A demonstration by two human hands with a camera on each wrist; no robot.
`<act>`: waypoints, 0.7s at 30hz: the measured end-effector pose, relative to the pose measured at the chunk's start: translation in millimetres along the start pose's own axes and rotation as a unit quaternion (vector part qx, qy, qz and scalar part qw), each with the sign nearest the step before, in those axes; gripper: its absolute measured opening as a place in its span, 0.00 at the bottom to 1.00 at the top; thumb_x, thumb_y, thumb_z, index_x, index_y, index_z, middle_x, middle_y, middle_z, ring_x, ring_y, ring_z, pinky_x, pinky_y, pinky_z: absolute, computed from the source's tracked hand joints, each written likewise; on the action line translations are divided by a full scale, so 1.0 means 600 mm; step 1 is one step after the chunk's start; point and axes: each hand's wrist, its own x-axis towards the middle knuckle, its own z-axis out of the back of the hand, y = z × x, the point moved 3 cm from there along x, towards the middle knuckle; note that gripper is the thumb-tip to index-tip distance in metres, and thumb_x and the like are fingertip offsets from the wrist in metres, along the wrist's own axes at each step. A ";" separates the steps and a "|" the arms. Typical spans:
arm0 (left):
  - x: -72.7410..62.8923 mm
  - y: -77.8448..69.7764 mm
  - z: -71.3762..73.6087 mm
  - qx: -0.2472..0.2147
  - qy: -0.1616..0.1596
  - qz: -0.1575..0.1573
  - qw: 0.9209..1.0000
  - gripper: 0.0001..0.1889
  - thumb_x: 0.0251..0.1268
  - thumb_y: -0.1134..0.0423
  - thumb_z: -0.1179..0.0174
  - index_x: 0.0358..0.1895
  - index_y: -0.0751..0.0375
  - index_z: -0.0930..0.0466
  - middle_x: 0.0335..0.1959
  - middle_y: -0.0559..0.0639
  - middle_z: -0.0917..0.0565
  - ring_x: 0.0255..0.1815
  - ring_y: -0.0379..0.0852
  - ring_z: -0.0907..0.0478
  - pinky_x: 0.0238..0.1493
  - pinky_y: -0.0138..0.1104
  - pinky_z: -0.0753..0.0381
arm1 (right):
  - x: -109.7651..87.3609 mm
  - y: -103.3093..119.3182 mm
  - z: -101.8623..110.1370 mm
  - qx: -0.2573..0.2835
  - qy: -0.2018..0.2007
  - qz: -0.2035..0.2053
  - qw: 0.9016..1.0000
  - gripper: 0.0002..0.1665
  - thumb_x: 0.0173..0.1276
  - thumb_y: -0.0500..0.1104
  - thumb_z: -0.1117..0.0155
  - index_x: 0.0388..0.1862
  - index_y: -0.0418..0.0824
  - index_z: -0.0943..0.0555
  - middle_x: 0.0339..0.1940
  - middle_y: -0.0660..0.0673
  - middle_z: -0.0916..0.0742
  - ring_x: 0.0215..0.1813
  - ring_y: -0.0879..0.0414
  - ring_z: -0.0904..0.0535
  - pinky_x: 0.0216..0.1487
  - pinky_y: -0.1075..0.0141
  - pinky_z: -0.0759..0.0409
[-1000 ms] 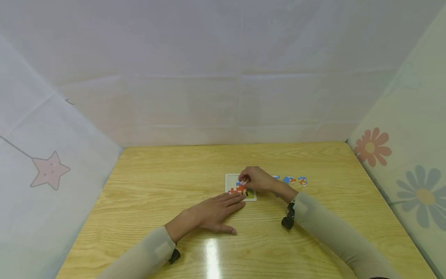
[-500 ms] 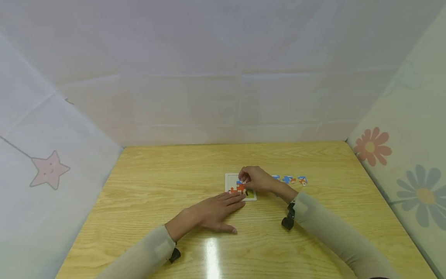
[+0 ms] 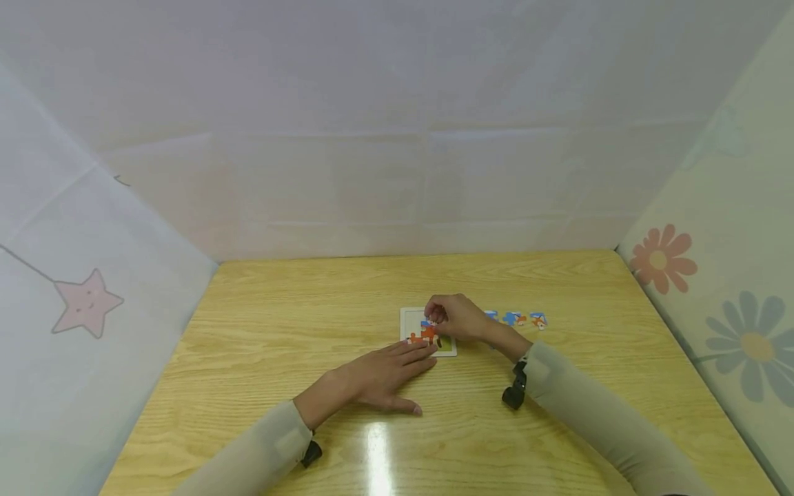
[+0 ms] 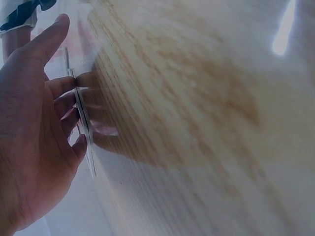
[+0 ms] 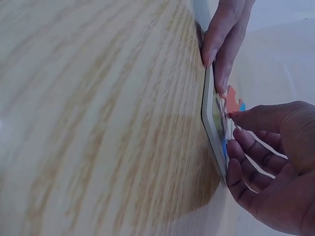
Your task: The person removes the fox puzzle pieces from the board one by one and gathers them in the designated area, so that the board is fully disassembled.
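A small square puzzle tray (image 3: 403, 325) with a white rim lies on the wooden table. Orange and blue puzzle pieces (image 3: 426, 332) fill part of it, and green shows at its lower right. My left hand (image 3: 386, 377) lies flat, its straight fingertips resting on the tray's near edge; the thumb points away along the table. Over the tray's right side, my right hand (image 3: 460, 318) pinches a puzzle piece between thumb and fingers, mostly hidden by them. In the right wrist view, the right thumb (image 5: 256, 118) meets the fingertips just above the tray's surface.
Loose puzzle pieces (image 3: 513, 319) with blue and orange print lie in a row right of the tray, partly behind the right wrist. Pale cloth walls (image 3: 335, 186) stand behind and beside the table (image 3: 298, 296). Light glares off the table's near part.
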 end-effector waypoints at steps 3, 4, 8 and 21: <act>-0.001 0.000 0.001 -0.002 0.001 0.000 1.000 0.48 0.77 0.28 0.51 0.87 0.54 0.49 0.89 0.49 0.53 0.89 0.49 0.55 0.87 0.46 0.50 | -0.002 0.002 0.000 0.003 -0.006 0.005 1.000 0.12 0.72 0.33 0.29 0.52 0.35 0.16 0.42 0.47 0.12 0.44 0.57 0.17 0.46 0.65 0.16; -0.001 0.000 0.001 -0.004 0.001 0.000 1.000 0.48 0.77 0.28 0.51 0.87 0.54 0.49 0.89 0.49 0.53 0.89 0.49 0.55 0.87 0.46 0.50 | -0.003 0.003 0.000 0.007 -0.007 0.006 1.000 0.12 0.72 0.33 0.29 0.52 0.35 0.16 0.42 0.46 0.12 0.44 0.57 0.17 0.46 0.65 0.16; -0.002 0.001 0.000 -0.010 0.001 0.003 1.000 0.48 0.77 0.28 0.51 0.87 0.54 0.49 0.89 0.49 0.53 0.89 0.49 0.55 0.87 0.47 0.50 | -0.004 0.007 0.001 0.030 -0.010 0.004 0.999 0.12 0.73 0.33 0.29 0.53 0.33 0.16 0.42 0.44 0.12 0.43 0.57 0.17 0.46 0.64 0.16; -0.002 0.002 0.000 -0.010 0.004 0.002 1.000 0.48 0.77 0.28 0.51 0.87 0.54 0.49 0.89 0.49 0.54 0.89 0.48 0.56 0.87 0.46 0.51 | -0.007 -0.008 0.000 0.122 -0.022 -0.022 0.992 0.13 0.72 0.33 0.29 0.54 0.32 0.15 0.43 0.44 0.13 0.45 0.55 0.15 0.47 0.64 0.15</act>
